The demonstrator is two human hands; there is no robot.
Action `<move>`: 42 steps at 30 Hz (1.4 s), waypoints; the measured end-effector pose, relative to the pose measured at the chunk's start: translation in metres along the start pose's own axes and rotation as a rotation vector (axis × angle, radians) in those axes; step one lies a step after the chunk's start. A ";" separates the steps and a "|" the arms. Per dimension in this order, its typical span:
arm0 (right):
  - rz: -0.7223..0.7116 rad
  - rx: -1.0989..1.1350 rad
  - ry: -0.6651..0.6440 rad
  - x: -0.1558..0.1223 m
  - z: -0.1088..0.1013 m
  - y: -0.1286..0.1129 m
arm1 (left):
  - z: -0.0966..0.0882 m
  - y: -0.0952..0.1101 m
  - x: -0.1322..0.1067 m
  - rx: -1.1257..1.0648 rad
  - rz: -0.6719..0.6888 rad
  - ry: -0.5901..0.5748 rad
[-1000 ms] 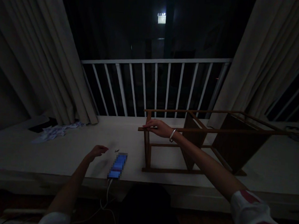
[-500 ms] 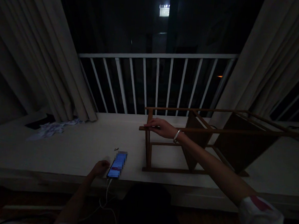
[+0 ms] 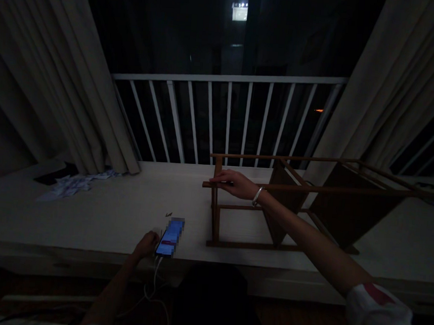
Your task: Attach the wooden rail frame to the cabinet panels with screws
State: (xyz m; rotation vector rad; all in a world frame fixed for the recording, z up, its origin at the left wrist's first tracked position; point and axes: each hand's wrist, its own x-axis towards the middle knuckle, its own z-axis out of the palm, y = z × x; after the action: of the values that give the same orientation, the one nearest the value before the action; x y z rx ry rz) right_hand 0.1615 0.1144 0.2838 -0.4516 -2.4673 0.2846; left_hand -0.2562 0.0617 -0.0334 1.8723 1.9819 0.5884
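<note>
The room is dim. My right hand (image 3: 235, 183) rests on the upper rail of a brown wooden frame (image 3: 296, 205) that lies on its side on a white ledge (image 3: 105, 214); its fingers are curled over the rail's left end. A bracelet sits on that wrist. My left hand (image 3: 147, 243) is down at the ledge's front edge, fingers curled against the left side of a lit phone (image 3: 170, 237). A white cable (image 3: 153, 289) hangs down from the phone.
Crumpled paper (image 3: 75, 184) and a dark flat object (image 3: 50, 176) lie at the ledge's far left. A white railing (image 3: 223, 118) runs behind the ledge, with pale curtains (image 3: 58, 87) at both sides. A small dark bit (image 3: 169, 213) lies above the phone.
My left hand has drawn back from the middle of the ledge to the phone's left side at the front edge. My right hand has stayed on the frame's rail.
</note>
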 end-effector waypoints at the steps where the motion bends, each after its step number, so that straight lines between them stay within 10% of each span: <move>1: -0.002 0.000 -0.001 0.000 0.000 0.000 | 0.000 0.001 0.000 0.001 -0.007 0.009; 14: 0.060 0.172 -0.032 0.002 -0.003 0.001 | -0.059 0.041 0.008 -0.120 -0.164 0.298; 23: 0.123 0.287 -0.086 0.008 -0.012 0.005 | -0.117 0.164 0.065 -0.395 0.026 0.487; 31: 0.333 0.451 -0.115 0.012 -0.005 0.016 | -0.134 0.317 0.039 -1.006 0.416 0.363; 42: 0.400 0.583 -0.129 0.010 -0.004 0.016 | -0.120 0.356 0.017 -1.038 0.449 0.284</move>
State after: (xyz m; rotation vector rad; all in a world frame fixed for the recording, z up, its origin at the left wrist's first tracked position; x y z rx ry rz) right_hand 0.1600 0.1332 0.2874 -0.6756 -2.2479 1.1867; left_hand -0.0162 0.0861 0.2550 1.5319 0.9546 1.6771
